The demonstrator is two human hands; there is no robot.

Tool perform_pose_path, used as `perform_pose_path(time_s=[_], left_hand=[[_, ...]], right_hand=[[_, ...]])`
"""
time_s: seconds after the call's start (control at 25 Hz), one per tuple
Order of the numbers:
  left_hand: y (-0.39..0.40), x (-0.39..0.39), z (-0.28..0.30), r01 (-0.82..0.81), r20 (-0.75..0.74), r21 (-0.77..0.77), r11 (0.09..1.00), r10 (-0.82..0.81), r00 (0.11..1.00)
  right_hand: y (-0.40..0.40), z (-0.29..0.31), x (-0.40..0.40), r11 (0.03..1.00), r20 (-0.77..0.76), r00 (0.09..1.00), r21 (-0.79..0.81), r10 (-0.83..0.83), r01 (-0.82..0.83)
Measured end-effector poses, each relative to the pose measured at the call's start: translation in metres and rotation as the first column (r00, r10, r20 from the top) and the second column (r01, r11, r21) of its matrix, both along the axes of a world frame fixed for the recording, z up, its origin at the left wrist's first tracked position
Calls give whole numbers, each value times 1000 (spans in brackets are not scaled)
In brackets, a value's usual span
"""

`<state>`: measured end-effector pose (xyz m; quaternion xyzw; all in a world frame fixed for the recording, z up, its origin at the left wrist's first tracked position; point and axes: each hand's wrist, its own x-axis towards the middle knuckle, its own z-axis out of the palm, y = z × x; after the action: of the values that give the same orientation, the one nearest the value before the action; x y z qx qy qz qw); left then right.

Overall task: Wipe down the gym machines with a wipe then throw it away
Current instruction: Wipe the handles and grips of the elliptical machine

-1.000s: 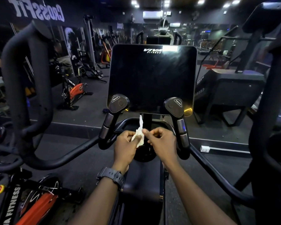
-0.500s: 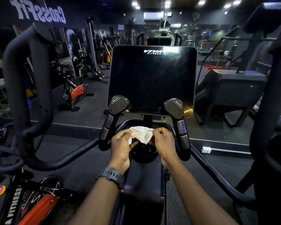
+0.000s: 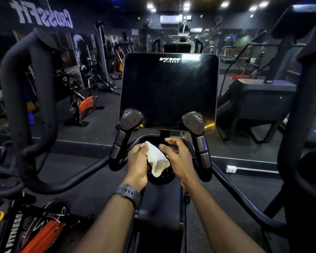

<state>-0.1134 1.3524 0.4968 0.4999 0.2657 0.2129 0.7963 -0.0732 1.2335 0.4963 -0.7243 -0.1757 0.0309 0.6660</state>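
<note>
A crumpled white wipe [image 3: 157, 160] hangs from my left hand [image 3: 138, 161], which pinches its top corner between thumb and fingers. My right hand [image 3: 179, 157] hovers just to the right of the wipe with loosely bent fingers and holds nothing. Both hands are low in front of the elliptical machine's black console screen [image 3: 169, 90], between its two short grip handles [image 3: 125, 132] [image 3: 199, 136]. The machine's centre column [image 3: 159, 207] runs down below my wrists.
Long black moving handlebars rise at the left [image 3: 27, 92] and right [image 3: 303, 110]. A red spin bike [image 3: 35, 232] stands at the lower left. A mirror wall ahead reflects another red bike [image 3: 84, 105] and a stair machine [image 3: 254, 99]. A white socket box [image 3: 230, 169] sits on the floor.
Both hands held the wipe stretched between them half a second ago. My right hand has let go and opened, and the wipe now droops from my left hand alone.
</note>
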Motion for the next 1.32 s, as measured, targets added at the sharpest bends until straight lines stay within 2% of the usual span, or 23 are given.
perform_pose_path(time_s=[0.08,0.16,0.24,0.32,0.44,0.56,0.68,0.76,0.8,0.88,0.96,1.08,1.16,1.32], left_hand=[[-2,-4,4,67,-38,166,984,-62,997],[0,-8,7,130,-56,236,963,-120,991],[1,-13,9,187,-36,239,953,-183,982],[4,-15,9,207,-28,238,949,-207,978],[9,-14,4,152,-11,249,957,-154,988],[13,-14,3,92,23,255,962,-101,995],[10,-14,7,82,37,276,958,-96,995],[7,-15,10,91,58,188,978,-104,993],[5,-16,11,116,78,159,981,-129,989],[1,-18,10,172,84,225,959,-195,977],[-1,-16,5,136,89,293,946,-168,982],[2,-8,3,-83,95,320,944,55,994],[3,-5,1,-172,69,382,908,158,985],[-5,-3,3,-81,126,392,916,34,991]], right_hand=[[-1,5,0,987,45,990,-103,131,-126],[-2,4,2,971,102,979,-177,179,-159],[-1,2,2,985,122,988,-154,93,-74],[0,2,-1,995,74,997,-104,4,4],[0,4,0,993,117,993,-106,-30,43],[1,11,2,995,69,994,-40,-87,90],[1,12,0,996,69,997,-83,-17,23],[1,10,1,994,56,996,-95,68,-62],[0,11,1,993,50,993,-66,105,-102],[-1,13,0,993,33,992,0,121,-121],[0,14,-2,998,90,994,-22,60,-58],[5,16,-3,985,234,968,-121,-95,126],[8,23,-4,971,285,949,-150,-136,184],[15,54,-8,949,475,879,-261,-31,175]])
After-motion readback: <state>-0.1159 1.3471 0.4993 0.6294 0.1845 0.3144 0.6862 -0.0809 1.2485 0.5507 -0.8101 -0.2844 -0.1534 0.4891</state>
